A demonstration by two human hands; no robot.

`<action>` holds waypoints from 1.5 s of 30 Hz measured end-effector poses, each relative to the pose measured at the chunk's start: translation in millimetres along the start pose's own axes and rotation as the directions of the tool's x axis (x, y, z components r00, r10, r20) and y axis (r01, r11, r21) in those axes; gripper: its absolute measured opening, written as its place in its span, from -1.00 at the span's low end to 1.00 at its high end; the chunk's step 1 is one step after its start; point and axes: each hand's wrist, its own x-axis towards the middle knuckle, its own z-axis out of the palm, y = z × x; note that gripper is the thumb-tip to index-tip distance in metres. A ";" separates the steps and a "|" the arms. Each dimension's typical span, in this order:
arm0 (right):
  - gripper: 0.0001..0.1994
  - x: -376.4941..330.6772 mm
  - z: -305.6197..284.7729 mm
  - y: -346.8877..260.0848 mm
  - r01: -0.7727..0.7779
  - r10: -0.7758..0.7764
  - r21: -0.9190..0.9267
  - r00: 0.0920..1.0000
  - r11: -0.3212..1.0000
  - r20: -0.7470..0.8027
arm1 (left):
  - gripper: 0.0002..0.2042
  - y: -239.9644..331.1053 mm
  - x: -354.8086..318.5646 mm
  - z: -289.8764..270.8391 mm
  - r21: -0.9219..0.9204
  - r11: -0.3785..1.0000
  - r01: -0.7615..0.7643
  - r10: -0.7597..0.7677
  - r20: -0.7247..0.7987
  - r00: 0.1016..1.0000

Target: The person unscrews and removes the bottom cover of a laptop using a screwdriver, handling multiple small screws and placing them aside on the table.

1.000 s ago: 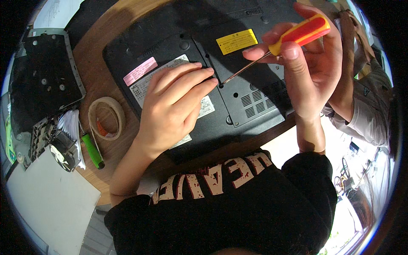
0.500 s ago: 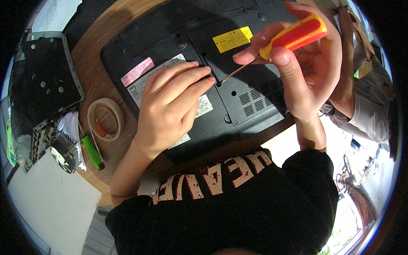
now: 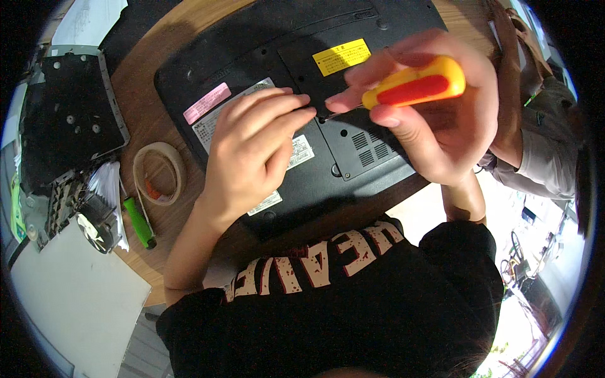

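Note:
A black laptop (image 3: pixel 293 205) lies upside down on the wooden table, its underside showing screw holes, vents and several stickers. My right hand (image 3: pixel 457 129) grips a yellow-and-red screwdriver (image 3: pixel 413 91) between thumb and fingers. The screwdriver's thin shaft slants down to the left, and its tip is at a screw hole beside the edge of a cover panel (image 3: pixel 372 167). Flat on the laptop rests my left hand (image 3: pixel 249 148), fingers extended, with fingertips close to that hole. Part of the large white label is hidden under it.
Left of the laptop are a tape roll (image 3: pixel 159 173), a green-handled screwdriver (image 3: pixel 138 222), a small fan (image 3: pixel 96 225) and a dark metal-edged panel (image 3: pixel 74 120). At the right, another person's arm and grey sleeve (image 3: pixel 548 148) are near the table.
My right hand and the screwdriver handle have moved left and lower, while the tip stays near the same hole. My left hand has barely moved; the laptop appears slightly shifted.

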 end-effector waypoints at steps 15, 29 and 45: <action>-0.54 22.5 -0.6 -19.0 0.178 -0.176 -0.090 0.984 0.980 0.023 | -0.86 14.2 27.8 -4.7 -0.219 0.976 -0.007 0.006 -0.009 1.000; -0.58 12.5 6.9 -32.6 -0.031 0.031 -0.115 1.000 0.993 -0.002 | -0.85 13.6 31.9 -0.5 -0.385 0.918 0.092 -0.108 -0.022 0.994; -0.57 4.4 6.8 -23.3 0.064 -0.067 -0.032 0.994 0.997 -0.088 | -0.87 -10.4 15.7 -3.1 -0.501 0.842 0.198 -0.242 -0.024 0.970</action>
